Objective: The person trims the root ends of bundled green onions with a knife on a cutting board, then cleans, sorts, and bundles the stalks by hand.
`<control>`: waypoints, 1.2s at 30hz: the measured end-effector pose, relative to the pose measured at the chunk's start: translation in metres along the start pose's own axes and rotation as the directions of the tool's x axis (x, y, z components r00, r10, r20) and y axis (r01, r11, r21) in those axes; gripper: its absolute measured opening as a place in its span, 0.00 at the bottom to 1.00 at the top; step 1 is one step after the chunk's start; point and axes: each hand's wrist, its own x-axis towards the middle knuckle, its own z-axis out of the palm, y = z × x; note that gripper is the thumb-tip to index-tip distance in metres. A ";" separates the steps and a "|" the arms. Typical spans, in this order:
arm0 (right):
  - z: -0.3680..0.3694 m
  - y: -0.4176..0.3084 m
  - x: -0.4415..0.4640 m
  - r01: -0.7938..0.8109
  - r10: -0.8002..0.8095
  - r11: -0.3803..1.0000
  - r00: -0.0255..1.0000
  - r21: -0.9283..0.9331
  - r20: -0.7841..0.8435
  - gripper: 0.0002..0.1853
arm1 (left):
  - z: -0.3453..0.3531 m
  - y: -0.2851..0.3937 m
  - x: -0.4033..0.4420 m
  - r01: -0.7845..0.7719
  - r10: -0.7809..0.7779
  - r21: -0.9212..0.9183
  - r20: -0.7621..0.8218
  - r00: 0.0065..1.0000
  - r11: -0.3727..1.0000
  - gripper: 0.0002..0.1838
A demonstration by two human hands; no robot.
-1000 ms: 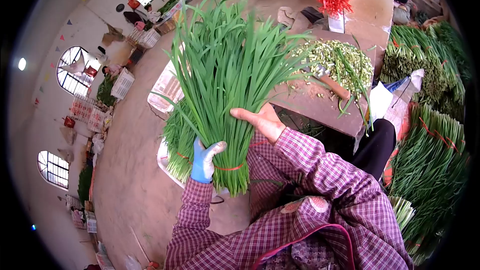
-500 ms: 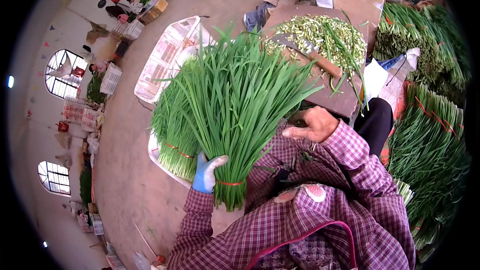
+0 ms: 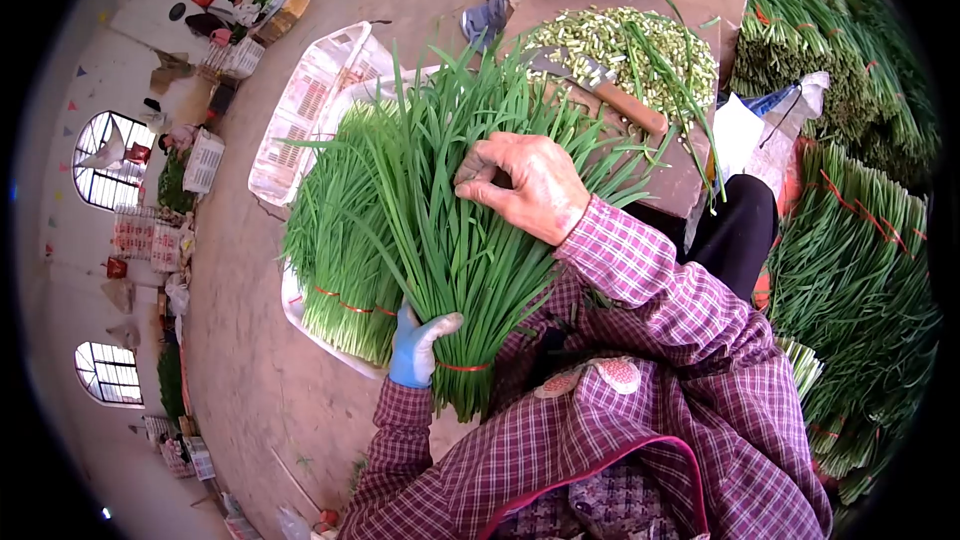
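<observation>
My left hand (image 3: pixel 415 345), in a blue and white glove, is closed around a bunch of green chives (image 3: pixel 465 260) just above its red band. The leaves fan out upward, and the cut stems point down toward my lap. Over the upper leaves, my bare right hand (image 3: pixel 530 185) is closed in a pinch with thumb and forefinger together; whether a leaf is between the fingertips I cannot make out. Behind the held bunch, other banded chives (image 3: pixel 345 230) lie in a white crate (image 3: pixel 293 305).
A wooden-handled knife (image 3: pixel 630 108) lies on a brown board (image 3: pixel 665 175) among chopped stem ends (image 3: pixel 650 50). More chive bundles (image 3: pixel 840 280) are piled at the right. A pale plastic crate (image 3: pixel 310 110) stands beyond the held bunch, on the concrete floor (image 3: pixel 230 280).
My right hand has moved from beside the bunch, near the board, up and left over its leaves. My left hand keeps its hold on the chives. The view has shifted slightly.
</observation>
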 end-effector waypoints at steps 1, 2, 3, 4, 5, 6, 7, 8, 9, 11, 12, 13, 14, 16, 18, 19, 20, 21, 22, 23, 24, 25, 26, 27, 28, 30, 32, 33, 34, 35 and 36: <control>0.004 0.001 -0.002 0.035 -0.041 0.997 0.996 -0.073 -0.084 0.10 | -0.001 -0.004 0.001 -0.008 0.008 -0.009 -0.014 1.000 1.000 0.31; 0.006 0.004 -0.004 0.063 -0.087 0.987 0.983 -0.150 -0.164 0.09 | -0.004 -0.010 0.003 -0.002 0.002 -0.010 -0.009 1.000 1.000 0.31; 0.006 0.010 -0.004 0.024 -0.020 0.999 0.984 0.024 -0.177 0.08 | -0.011 -0.016 0.007 0.010 -0.010 -0.036 0.004 1.000 0.999 0.31; 0.011 0.020 -0.003 0.036 0.006 0.992 0.949 0.124 -0.316 0.08 | -0.014 -0.021 0.008 0.026 -0.025 -0.062 0.017 1.000 0.998 0.30; 0.000 0.025 -0.001 -0.029 0.161 0.939 0.918 0.343 -0.363 0.08 | -0.008 -0.024 0.006 -0.012 0.006 -0.081 -0.067 0.998 0.997 0.28; -0.015 0.029 0.001 -0.070 0.319 0.834 0.871 0.547 -0.374 0.08 | -0.008 -0.026 0.006 0.000 -0.005 -0.083 -0.062 0.998 0.997 0.28; -0.028 0.030 0.000 -0.071 0.339 0.812 0.866 0.580 -0.368 0.10 | -0.011 -0.029 0.007 -0.019 0.017 -0.080 -0.029 0.999 0.997 0.26; -0.042 0.030 -0.005 -0.071 0.359 0.787 0.861 0.613 -0.361 0.11 | -0.013 -0.030 0.008 -0.038 0.039 -0.075 0.003 0.999 0.996 0.25; -0.054 0.027 -0.012 -0.162 0.408 0.690 0.892 0.706 -0.193 0.13 | -0.014 -0.032 0.010 -0.045 0.047 -0.077 0.030 0.998 0.996 0.22; -0.054 0.021 -0.023 -0.254 0.370 0.749 0.927 0.612 -0.067 0.14 | -0.016 -0.036 0.011 -0.032 0.036 -0.071 0.043 0.998 0.997 0.21; -0.046 0.019 -0.027 -0.263 0.355 0.797 0.932 0.544 -0.070 0.14 | -0.016 -0.038 0.011 -0.028 0.032 -0.063 0.050 0.998 0.998 0.21; -0.043 0.031 -0.032 -0.208 0.231 0.933 0.972 0.295 -0.045 0.12 | -0.014 -0.038 0.011 -0.024 0.027 -0.063 0.051 0.998 0.998 0.21; -0.035 0.025 -0.035 -0.199 0.216 0.944 0.976 0.265 -0.037 0.14 | -0.012 -0.036 0.010 -0.020 0.023 -0.066 0.043 0.999 0.998 0.20; -0.022 0.020 -0.037 -0.136 0.136 0.991 0.989 0.003 -0.062 0.16 | -0.007 -0.030 0.009 -0.014 0.016 -0.068 0.035 0.999 0.998 0.19; -0.013 0.020 -0.036 -0.158 0.154 0.979 0.987 -0.128 -0.044 0.17 | -0.003 -0.026 0.007 -0.040 0.041 -0.058 0.012 0.999 0.998 0.20; -0.011 0.020 -0.036 -0.155 0.155 0.976 0.988 -0.151 -0.014 0.15 | -0.003 -0.026 0.007 -0.039 0.040 -0.057 0.012 0.999 0.998 0.20; -0.010 0.021 -0.036 -0.152 0.157 0.973 0.988 -0.173 0.014 0.14 | -0.003 -0.026 0.007 -0.037 0.037 -0.060 0.006 0.999 0.998 0.20; -0.007 0.021 -0.037 -0.152 0.157 0.973 0.987 -0.173 0.014 0.14 | -0.003 -0.026 0.007 -0.035 0.035 -0.063 0.000 0.999 0.997 0.20; -0.004 0.021 -0.038 -0.110 0.107 0.977 0.994 -0.184 -0.026 0.12 | -0.006 -0.030 0.008 -0.034 0.034 -0.063 0.000 0.999 0.997 0.20; -0.002 0.022 -0.038 -0.069 0.057 0.978 0.996 -0.196 -0.065 0.11 | -0.012 -0.036 0.011 -0.035 0.036 -0.074 0.016 0.999 0.997 0.20; 0.000 0.026 -0.039 -0.071 0.059 0.978 0.996 -0.196 -0.064 0.11 | -0.014 -0.039 0.012 -0.034 0.037 -0.085 0.032 0.999 0.996 0.20; 0.002 0.031 -0.039 -0.097 0.085 0.993 0.981 -0.064 -0.173 0.11 | -0.014 -0.039 0.012 -0.031 0.034 -0.085 0.034 0.999 0.996 0.20; 0.004 0.036 -0.038 -0.106 0.122 0.992 0.954 0.071 -0.275 0.10 | -0.013 -0.038 0.012 -0.037 0.040 -0.096 0.032 0.999 0.995 0.20; 0.004 0.039 -0.036 -0.122 0.242 0.941 0.895 0.315 -0.376 0.10 | -0.012 -0.038 0.013 -0.044 0.047 -0.107 0.031 0.998 0.993 0.20; -0.007 0.046 -0.033 -0.161 0.363 0.864 0.856 0.478 -0.368 0.10 | -0.013 -0.040 0.012 -0.042 0.046 -0.110 0.034 0.998 0.993 0.20; -0.036 0.045 -0.035 -0.216 0.451 0.793 0.837 0.570 -0.311 0.11 | -0.017 -0.046 0.011 -0.007 0.008 -0.122 0.009 1.000 0.993 0.20; -0.053 0.041 -0.039 -0.278 0.456 0.725 0.880 0.630 -0.136 0.15 | -0.013 -0.043 0.011 -0.020 0.020 -0.117 -0.005 1.000 0.993 0.21; -0.048 0.038 -0.039 -0.286 0.441 0.748 0.889 0.598 -0.126 0.16 | -0.017 -0.045 0.012 -0.024 0.026 -0.127 0.013 1.000 0.992 0.21; -0.042 0.035 -0.040 -0.293 0.426 0.770 0.897 0.567 -0.115 0.16 | -0.019 -0.046 0.012 -0.027 0.032 -0.137 0.031 0.999 0.990 0.22; -0.037 0.037 -0.038 -0.226 0.278 0.928 0.950 0.296 -0.145 0.16 | -0.018 -0.046 0.012 -0.027 0.031 -0.136 0.032 0.999 0.990 0.22; -0.033 0.035 -0.042 -0.303 0.321 0.944 0.936 0.129 -0.146 0.16 | -0.016 -0.046 0.011 -0.028 0.028 -0.151 -0.001 1.000 0.988 0.23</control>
